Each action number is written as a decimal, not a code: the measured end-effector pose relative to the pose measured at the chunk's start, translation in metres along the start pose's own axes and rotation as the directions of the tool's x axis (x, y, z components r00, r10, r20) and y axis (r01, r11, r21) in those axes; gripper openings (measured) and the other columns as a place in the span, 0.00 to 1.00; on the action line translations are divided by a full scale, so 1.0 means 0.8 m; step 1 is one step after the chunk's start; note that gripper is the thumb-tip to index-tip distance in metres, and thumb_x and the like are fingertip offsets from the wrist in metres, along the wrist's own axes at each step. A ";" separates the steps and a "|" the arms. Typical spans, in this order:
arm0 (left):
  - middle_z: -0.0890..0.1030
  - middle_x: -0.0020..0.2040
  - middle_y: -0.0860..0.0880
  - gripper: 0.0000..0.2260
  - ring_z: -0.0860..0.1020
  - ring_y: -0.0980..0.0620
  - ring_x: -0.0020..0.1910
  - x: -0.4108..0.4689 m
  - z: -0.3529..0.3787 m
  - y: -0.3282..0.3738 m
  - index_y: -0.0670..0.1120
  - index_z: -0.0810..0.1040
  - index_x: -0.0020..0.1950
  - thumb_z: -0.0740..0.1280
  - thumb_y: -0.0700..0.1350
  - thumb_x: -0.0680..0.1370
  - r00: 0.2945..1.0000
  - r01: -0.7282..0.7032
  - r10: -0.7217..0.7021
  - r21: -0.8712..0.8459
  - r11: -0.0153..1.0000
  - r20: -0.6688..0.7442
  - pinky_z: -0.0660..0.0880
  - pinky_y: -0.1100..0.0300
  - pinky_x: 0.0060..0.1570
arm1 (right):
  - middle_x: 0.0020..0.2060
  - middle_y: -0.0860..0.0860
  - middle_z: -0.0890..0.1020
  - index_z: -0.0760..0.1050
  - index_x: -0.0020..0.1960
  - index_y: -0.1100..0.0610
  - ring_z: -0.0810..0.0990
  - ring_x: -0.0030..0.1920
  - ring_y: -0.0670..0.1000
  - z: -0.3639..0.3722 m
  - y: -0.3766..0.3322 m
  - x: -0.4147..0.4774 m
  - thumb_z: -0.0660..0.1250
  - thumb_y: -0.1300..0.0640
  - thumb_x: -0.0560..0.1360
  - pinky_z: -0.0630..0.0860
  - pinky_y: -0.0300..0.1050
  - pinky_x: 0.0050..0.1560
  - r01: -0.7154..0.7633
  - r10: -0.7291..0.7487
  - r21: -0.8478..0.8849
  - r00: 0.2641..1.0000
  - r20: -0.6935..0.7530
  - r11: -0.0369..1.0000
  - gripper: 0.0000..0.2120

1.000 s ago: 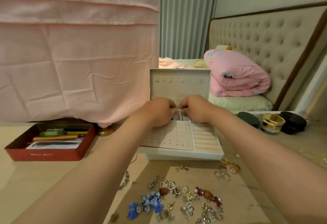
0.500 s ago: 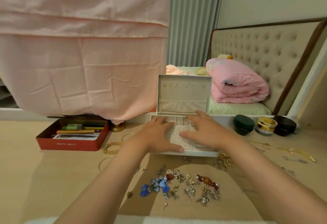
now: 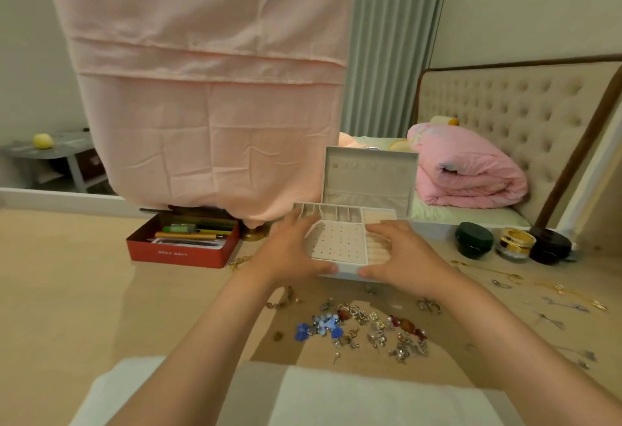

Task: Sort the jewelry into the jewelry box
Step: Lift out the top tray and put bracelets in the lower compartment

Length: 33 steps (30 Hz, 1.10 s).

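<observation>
Two hands rest on one open jewelry box (image 3: 338,243), which sits on the counter (image 3: 67,291) between and beneath them. Its lid (image 3: 368,176) stands upright just beyond the fingertips.

- Left hand (image 3: 292,252): fingers stretched out along the box's left side, thumb lying on the front rim; relaxed, clasping nothing.
- Right hand (image 3: 400,257): fingers spread flat over the ring-roll section on the box's right, thumb touching the front rim; relaxed, clasping nothing.
- Jewelry (image 3: 370,329): loose heap of earrings and charms on the counter, nearer the person than the hands, between the two forearms. Blue bow pieces (image 3: 319,324) lie on the side toward the left forearm.
- Rings (image 3: 429,305): small cluster beside the right wrist.
- Thin chains (image 3: 505,279): scattered well to the right of the right hand.
- Jars, three, in a row to the right of the right hand: green jar (image 3: 474,240), gold jar (image 3: 516,243), dark jar (image 3: 550,245).
- Red tin (image 3: 183,253): left of the left hand, holding pens and papers.
- Pink cloth (image 3: 208,105): hanging beyond the left hand, hem down behind the tin.
- Pink quilt (image 3: 468,173): rolled on the bed beyond the right hand.
</observation>
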<state>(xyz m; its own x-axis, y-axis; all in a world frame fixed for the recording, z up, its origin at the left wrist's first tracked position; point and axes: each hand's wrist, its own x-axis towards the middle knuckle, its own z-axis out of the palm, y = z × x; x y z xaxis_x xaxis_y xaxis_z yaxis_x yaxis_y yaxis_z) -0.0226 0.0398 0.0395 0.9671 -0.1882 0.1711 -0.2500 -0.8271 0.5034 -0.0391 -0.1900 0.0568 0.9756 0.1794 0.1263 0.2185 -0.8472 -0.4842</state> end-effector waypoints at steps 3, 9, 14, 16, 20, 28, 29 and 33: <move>0.47 0.81 0.55 0.46 0.48 0.46 0.80 -0.031 -0.026 -0.021 0.59 0.56 0.79 0.74 0.66 0.67 0.999 0.039 -0.038 0.026 0.999 -0.012 0.56 0.42 0.75 | 0.73 0.46 0.66 0.68 0.76 0.46 0.64 0.74 0.50 0.014 -0.038 -0.004 0.79 0.43 0.67 0.62 0.47 0.74 0.075 -0.075 0.019 0.997 0.000 0.997 0.41; 0.49 0.81 0.56 0.48 0.53 0.43 0.79 -0.108 -0.069 -0.104 0.61 0.56 0.79 0.73 0.72 0.63 0.969 0.245 -0.239 0.106 0.964 -0.065 0.61 0.40 0.73 | 0.70 0.43 0.69 0.75 0.69 0.44 0.65 0.72 0.48 0.079 -0.132 -0.014 0.78 0.41 0.68 0.63 0.45 0.72 0.204 -0.207 0.049 0.976 0.063 0.978 0.32; 0.52 0.81 0.55 0.48 0.57 0.44 0.78 -0.172 -0.090 -0.167 0.62 0.58 0.78 0.72 0.74 0.62 0.924 0.381 -0.372 0.159 0.911 -0.084 0.64 0.42 0.71 | 0.71 0.44 0.69 0.76 0.68 0.45 0.65 0.73 0.49 0.144 -0.199 -0.026 0.77 0.41 0.70 0.66 0.49 0.72 0.266 -0.277 0.089 0.950 0.144 0.960 0.28; 0.52 0.81 0.55 0.46 0.57 0.43 0.78 -0.194 -0.098 -0.186 0.62 0.59 0.77 0.72 0.72 0.63 0.899 0.437 -0.432 0.165 0.884 -0.068 0.65 0.42 0.71 | 0.72 0.45 0.69 0.77 0.68 0.45 0.65 0.73 0.50 0.167 -0.221 -0.030 0.76 0.43 0.72 0.67 0.50 0.72 0.289 -0.301 0.091 0.937 0.176 0.953 0.26; 0.53 0.81 0.53 0.44 0.57 0.43 0.77 -0.225 -0.107 -0.212 0.60 0.60 0.78 0.73 0.69 0.66 0.861 0.506 -0.508 0.167 0.846 -0.034 0.63 0.44 0.72 | 0.70 0.45 0.71 0.77 0.68 0.45 0.67 0.71 0.49 0.204 -0.243 -0.030 0.76 0.43 0.72 0.66 0.44 0.67 0.301 -0.323 0.127 0.918 0.229 0.945 0.26; 0.50 0.82 0.50 0.44 0.46 0.43 0.80 -0.229 -0.104 -0.224 0.58 0.56 0.79 0.66 0.74 0.68 0.848 0.510 -0.528 0.313 0.801 -0.032 0.50 0.42 0.76 | 0.76 0.47 0.66 0.71 0.74 0.46 0.62 0.75 0.51 0.226 -0.243 -0.027 0.72 0.39 0.74 0.61 0.49 0.74 0.365 -0.380 0.106 0.877 0.295 0.925 0.31; 0.52 0.82 0.50 0.43 0.46 0.44 0.80 -0.223 -0.104 -0.216 0.58 0.57 0.79 0.65 0.73 0.69 0.863 0.492 -0.502 0.322 0.809 -0.057 0.51 0.42 0.76 | 0.77 0.47 0.65 0.69 0.75 0.45 0.61 0.76 0.51 0.219 -0.237 -0.024 0.72 0.39 0.74 0.61 0.51 0.75 0.361 -0.373 0.093 0.882 0.289 0.928 0.32; 0.66 0.76 0.55 0.29 0.60 0.48 0.75 -0.186 -0.093 -0.171 0.59 0.67 0.74 0.63 0.68 0.75 0.944 0.315 -0.272 0.264 0.912 -0.188 0.58 0.44 0.72 | 0.70 0.45 0.73 0.72 0.72 0.43 0.67 0.71 0.50 0.187 -0.198 -0.005 0.68 0.42 0.77 0.67 0.55 0.72 0.323 -0.321 0.003 0.939 0.123 0.946 0.24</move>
<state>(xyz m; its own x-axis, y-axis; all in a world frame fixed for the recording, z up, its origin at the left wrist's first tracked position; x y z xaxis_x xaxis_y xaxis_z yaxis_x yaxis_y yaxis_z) -0.1360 0.2204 0.0079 0.9719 0.1467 0.1839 0.0890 -0.9530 0.2897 -0.0748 0.0182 0.0031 0.8485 0.5020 0.1675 0.5221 -0.7424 -0.4198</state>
